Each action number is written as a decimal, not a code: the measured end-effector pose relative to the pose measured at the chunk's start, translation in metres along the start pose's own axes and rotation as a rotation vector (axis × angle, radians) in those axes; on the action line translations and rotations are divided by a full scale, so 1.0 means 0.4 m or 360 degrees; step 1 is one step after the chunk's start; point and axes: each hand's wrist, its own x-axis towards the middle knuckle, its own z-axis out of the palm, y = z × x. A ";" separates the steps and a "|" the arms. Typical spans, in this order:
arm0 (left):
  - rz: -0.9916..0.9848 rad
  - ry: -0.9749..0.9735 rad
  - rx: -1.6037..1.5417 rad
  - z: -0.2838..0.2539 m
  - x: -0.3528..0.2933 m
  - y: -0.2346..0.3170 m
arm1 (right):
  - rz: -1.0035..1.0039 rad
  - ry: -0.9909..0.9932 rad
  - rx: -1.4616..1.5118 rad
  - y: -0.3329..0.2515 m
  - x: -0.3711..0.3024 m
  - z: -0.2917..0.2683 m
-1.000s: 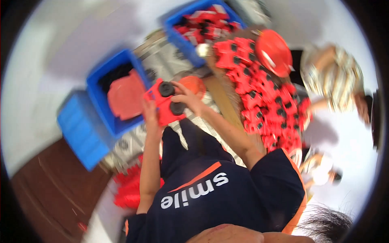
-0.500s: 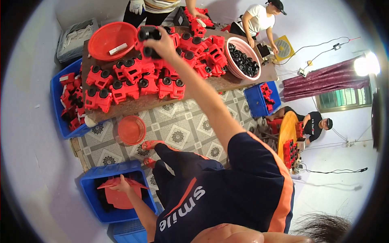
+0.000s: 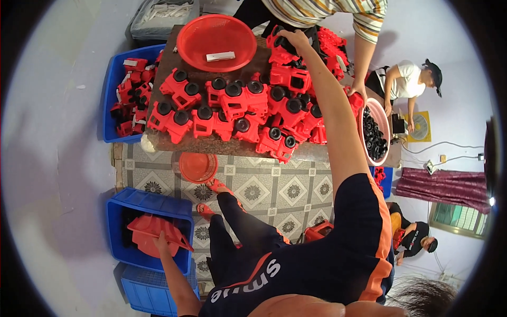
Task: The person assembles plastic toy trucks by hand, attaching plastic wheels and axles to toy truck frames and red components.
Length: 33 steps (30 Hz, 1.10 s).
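Head view shows me the right hand [image 3: 297, 41] closed around a red plastic truck [image 3: 277, 54] with round black wheels, over the brown surface [image 3: 171, 61]. My left hand [image 3: 161, 244] is bent at a thin, angular red panel [image 3: 153, 224] in the blue bin [image 3: 158, 199]; whether it grips, I cannot tell. Glossy trucks [image 3: 245, 100] crowd beside a shallow round basin [image 3: 211, 37].

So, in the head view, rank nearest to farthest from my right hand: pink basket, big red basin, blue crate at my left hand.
1. Big red basin: left of the right hand
2. Pink basket: lower right
3. Blue crate: lower left
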 end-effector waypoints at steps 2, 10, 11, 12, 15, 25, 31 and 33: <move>-0.0127 0.0038 0.0090 0.011 -0.012 0.017 | 0.0243 -0.0016 -0.0109 0.001 0.025 0.022; 0.0081 0.0021 0.0006 0.031 -0.024 0.013 | 0.0267 -0.0002 -0.0377 0.015 0.100 0.136; 0.0071 0.0000 -0.0059 0.030 -0.020 0.008 | 0.0268 -0.0025 -0.0377 0.017 0.097 0.150; 0.0070 0.0031 -0.0069 0.010 -0.011 -0.008 | 0.0261 -0.0061 -0.0370 0.007 0.090 0.175; 0.0166 0.0028 -0.0049 -0.003 0.005 -0.029 | 0.0237 -0.0082 -0.0364 0.029 0.098 0.205; 0.0119 -0.0014 -0.0076 0.033 -0.009 0.009 | 0.0291 -0.0261 -0.0329 0.117 0.159 0.226; 0.0145 0.0185 -0.0025 -0.109 -0.091 -0.077 | -0.0116 -0.0704 -0.0779 0.075 0.116 0.437; 0.0049 -0.0004 -0.0198 0.076 -0.070 0.055 | 0.0154 -0.0621 -0.0531 0.262 0.298 0.276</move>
